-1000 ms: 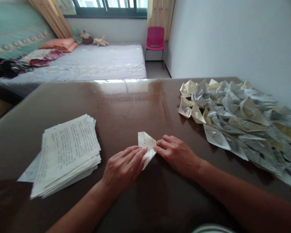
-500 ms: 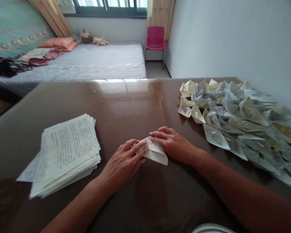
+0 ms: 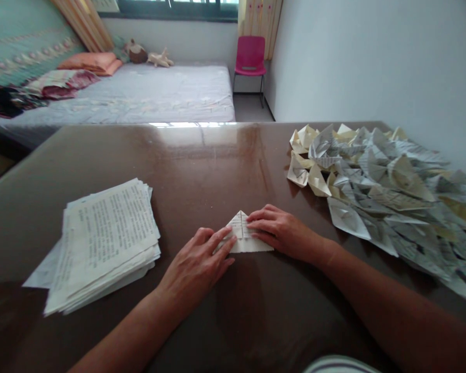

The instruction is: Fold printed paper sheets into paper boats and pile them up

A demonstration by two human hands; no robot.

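A folded sheet of printed paper (image 3: 239, 224) lies on the brown table, shaped like a triangle with its peak pointing away from me. A plain strip runs along its near edge, and a crease goes down its middle. My left hand (image 3: 202, 259) rests its outstretched fingers over the left part of the paper. From the other side, my right hand (image 3: 282, 228) lays its extended fingers on the right half. Both hands are open and press the paper from above; the thumbs are mostly hidden.
Left of my hands lies a stack of printed sheets (image 3: 108, 238). Folded paper boats (image 3: 388, 186) form a big heap on the right, by the wall. Beyond the table (image 3: 194, 176) stand a bed (image 3: 171, 93) and a pink chair (image 3: 250, 57).
The folded paper has turned so its near edge lies level and its peak shows between my hands. My right hand has shifted slightly right and down, uncovering the peak.
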